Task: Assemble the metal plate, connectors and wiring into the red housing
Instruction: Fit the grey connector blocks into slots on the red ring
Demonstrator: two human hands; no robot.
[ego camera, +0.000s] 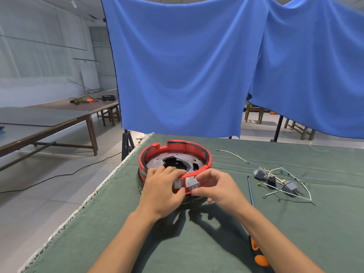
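The round red housing [175,154], a shallow plastic ring, sat near the left edge of the green felt-covered table [295,223], with the perforated metal plate [157,161] lying flat inside it, a jagged dark opening at its centre. At the housing's six o'clock wall, the left hand [160,191] lay over the rim, fingers reaching inside and thumb against a square grey switch [177,184] seated in the wall. The right hand [214,187] pinched a second grey switch [194,185] just beside the first, tilted and only partly in. At three o'clock from the housing lay a tangle of white wires with grey connectors [283,183], a single loose wire [232,154] beyond it, and an orange-handled screwdriver [254,223] partly under the right forearm.
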